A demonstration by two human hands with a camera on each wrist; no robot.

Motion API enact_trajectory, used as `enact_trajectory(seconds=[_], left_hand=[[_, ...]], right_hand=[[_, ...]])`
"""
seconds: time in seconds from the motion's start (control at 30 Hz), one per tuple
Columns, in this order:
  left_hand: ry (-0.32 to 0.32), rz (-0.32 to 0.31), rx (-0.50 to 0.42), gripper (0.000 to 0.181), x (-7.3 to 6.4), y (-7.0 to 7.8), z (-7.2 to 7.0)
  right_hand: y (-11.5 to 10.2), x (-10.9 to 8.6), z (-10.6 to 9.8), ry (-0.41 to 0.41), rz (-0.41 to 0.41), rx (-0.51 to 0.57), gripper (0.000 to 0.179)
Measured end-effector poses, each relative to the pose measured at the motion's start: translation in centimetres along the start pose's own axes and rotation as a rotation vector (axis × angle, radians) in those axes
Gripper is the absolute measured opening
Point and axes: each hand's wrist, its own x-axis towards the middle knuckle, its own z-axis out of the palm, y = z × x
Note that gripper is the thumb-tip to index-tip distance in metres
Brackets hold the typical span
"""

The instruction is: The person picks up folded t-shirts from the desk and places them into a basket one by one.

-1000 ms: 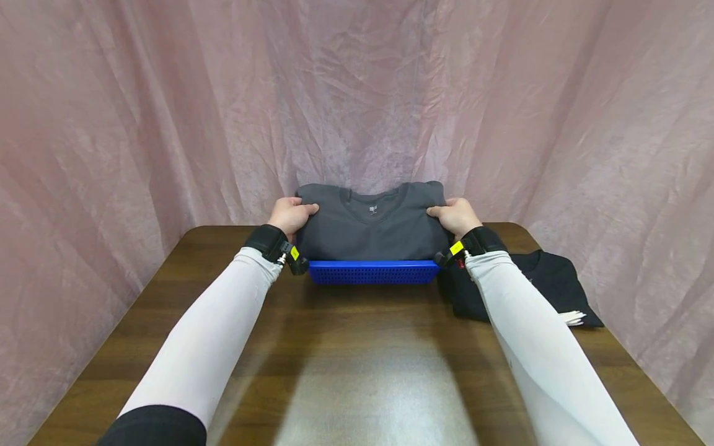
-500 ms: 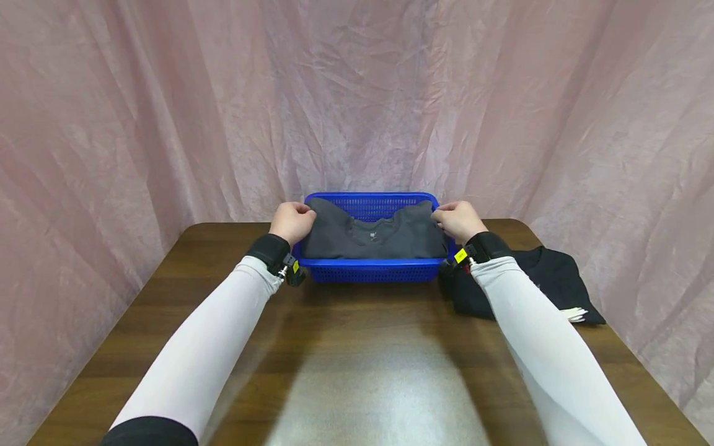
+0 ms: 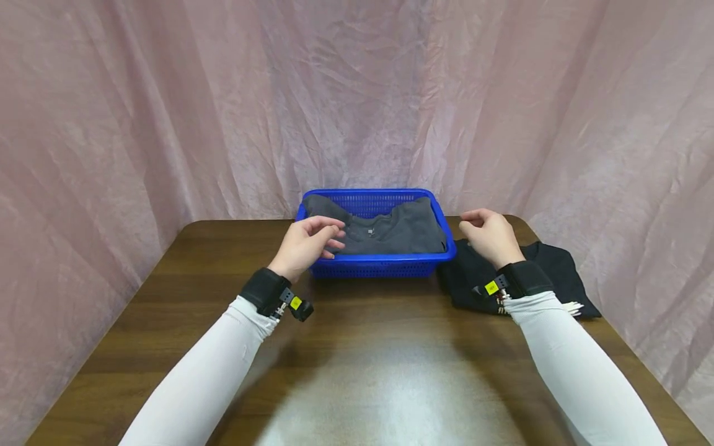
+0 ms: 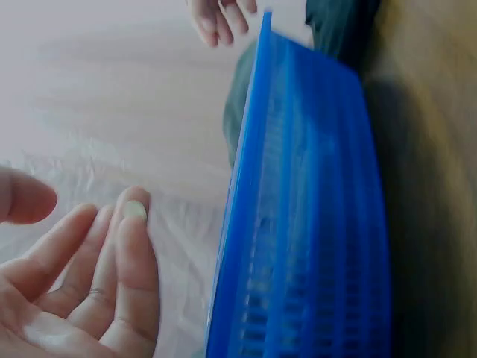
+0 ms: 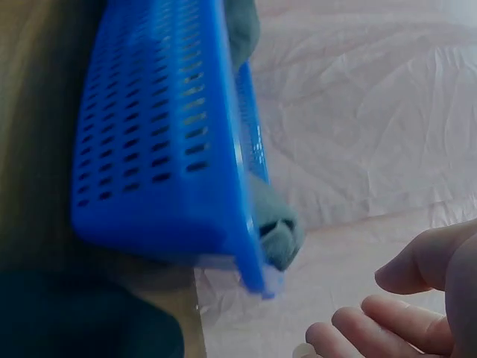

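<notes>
A folded dark grey T-shirt (image 3: pixel 385 236) lies inside the blue plastic basket (image 3: pixel 379 257), its neckline and small label facing up. My left hand (image 3: pixel 304 243) hovers over the basket's left front part with relaxed fingers, holding nothing. In the left wrist view its fingers (image 4: pixel 136 280) and thumb stand apart beside the basket wall (image 4: pixel 305 209). Right of the basket, my right hand (image 3: pixel 491 237) is above a folded black T-shirt (image 3: pixel 552 266), thumb and fingers parted. The right wrist view has that hand (image 5: pixel 417 298) free of the basket, with grey cloth (image 5: pixel 276 224) at the rim.
The basket stands near the back of a brown wooden table (image 3: pixel 368 347). A pink curtain (image 3: pixel 357 93) hangs behind the table and along both sides. The black T-shirt, with a white print, lies close to the table's right edge.
Both hands held the grey T-shirt's shoulders upright, then lowered it into the basket and let go. Since then the right hand has moved right and the left hand inward over the basket.
</notes>
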Motion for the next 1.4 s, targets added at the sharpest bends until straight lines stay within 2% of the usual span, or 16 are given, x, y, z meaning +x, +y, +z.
enact_trajectory(seconds=[0.13,0.3,0.53,0.67,0.8,0.9,1.07,1.27,1.4], left_hand=[[-0.085,-0.003,-0.037,0.032,-1.3,0.0,1.3],[-0.158,0.022,-0.091,0.032,-2.5,0.0,3.2],[-0.288,0.053,-0.128,0.029,-4.4,-0.5,7.2],[-0.346,0.066,-0.11,0.027,-4.8,-0.9,9.9],[-0.386,0.025,-0.088,0.026,-4.3,-1.5,12.5],[-0.396,-0.012,-0.087,0.025,-3.6,-2.1,14.5],[-0.372,-0.083,-0.114,0.028,-2.8,-3.2,18.1],[-0.29,-0.171,-0.141,0.041,-2.1,-3.8,21.8],[-0.234,-0.199,-0.15,0.048,-1.7,-3.7,23.4]], right_hand=[[1.4,-1.1,-0.7,0.017,0.0,-0.033,0.042],[3.4,-2.0,-1.6,0.023,0.013,-0.039,0.043],[6.4,-3.0,-3.3,0.025,0.063,-0.076,0.047],[8.4,-3.3,-4.6,0.041,0.093,-0.11,0.047],[10.6,-3.4,-5.8,0.071,0.124,-0.127,0.046],[12.3,-3.6,-6.6,0.073,0.171,-0.126,0.047],[14.9,-4.3,-7.6,0.063,0.241,-0.177,0.05],[17.5,-5.2,-8.4,0.059,0.303,-0.288,0.052],[18.7,-5.7,-8.2,-0.019,0.382,-0.329,0.056]])
